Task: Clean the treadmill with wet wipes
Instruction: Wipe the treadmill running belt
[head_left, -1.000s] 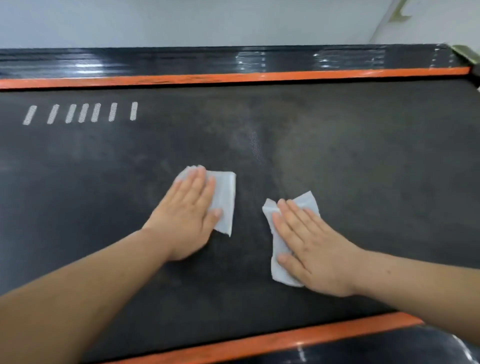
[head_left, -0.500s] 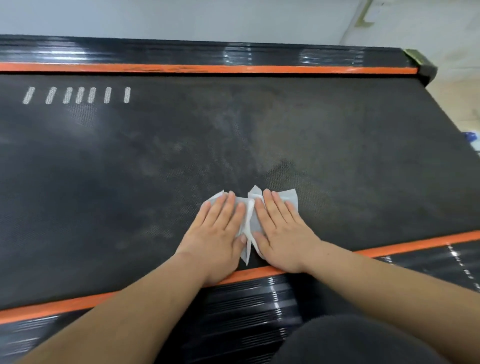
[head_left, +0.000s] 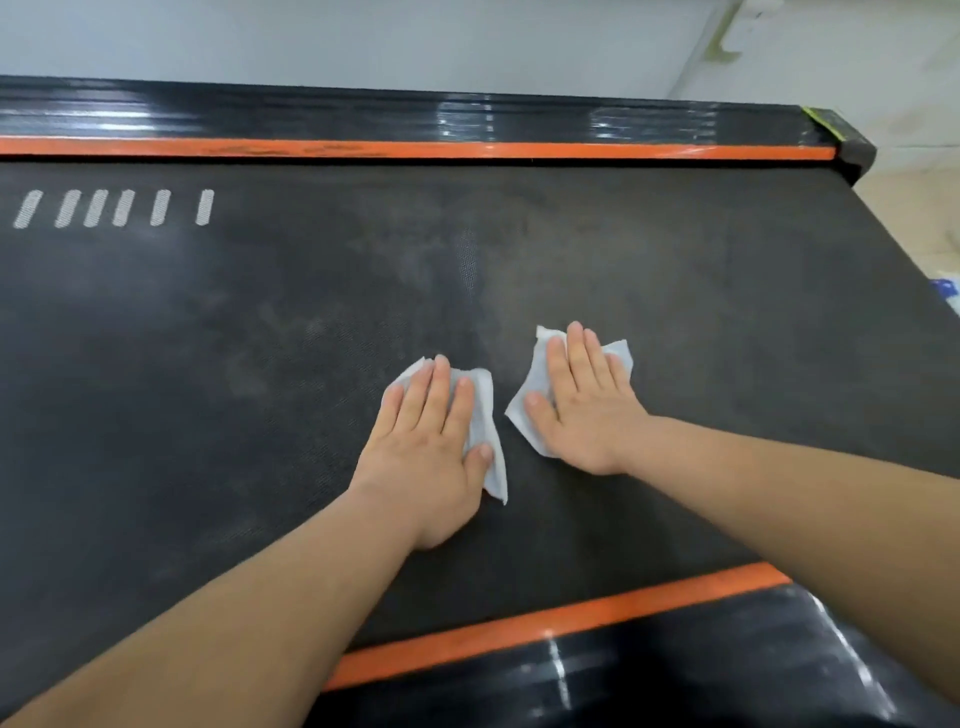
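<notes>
Black treadmill belt (head_left: 675, 291) between two orange stripes, pale wall beyond my hands, two wipes, left hand (head_left: 423, 447) flat on one wipe (head_left: 485, 415), right hand (head_left: 584, 400) flat on the other wipe (head_left: 535, 384), six white dashes (head_left: 119, 208) far left of them

Illumination is bright, even and diffuse, apparently from overhead. White specular streaks show on the glossy far side rail (head_left: 467, 117) and on the near side rail (head_left: 649, 670). The matte treadmill belt (head_left: 260, 338) shows no glare; its weave texture resolves near centre. Shadows are soft and short, confined to just beneath the left hand (head_left: 423, 457) and right hand (head_left: 584, 410). Wide-angle distortion bows the rails toward the edges. The forearms at the bottom edge and the frame corners are slightly soft.
</notes>
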